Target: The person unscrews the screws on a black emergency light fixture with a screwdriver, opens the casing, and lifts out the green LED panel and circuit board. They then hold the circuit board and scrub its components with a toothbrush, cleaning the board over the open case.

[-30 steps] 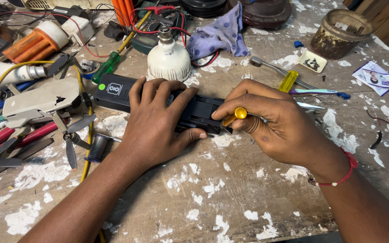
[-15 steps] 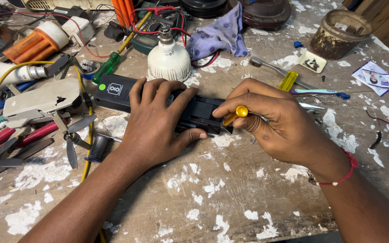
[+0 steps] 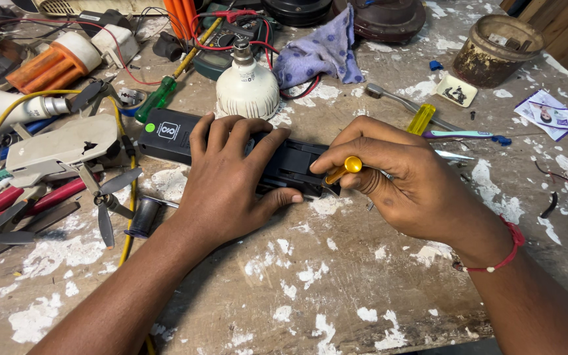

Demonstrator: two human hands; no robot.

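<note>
Pressing flat, the left hand (image 3: 228,181) pins the black device (image 3: 185,135) near the middle of the counter (image 3: 310,289), while the right hand (image 3: 396,181) grips a yellow-handled screwdriver (image 3: 343,169) at its open end. Its tip is hidden — a slip could gouge the casing or jab the left thumb, just beside it.

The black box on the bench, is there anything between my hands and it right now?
Nothing visible. The left hand lies flat on the black box, fingers spread across its top. The right hand grips a yellow-handled screwdriver whose tip end points into the box's right end; the tip itself is hidden by the fingers.
</note>
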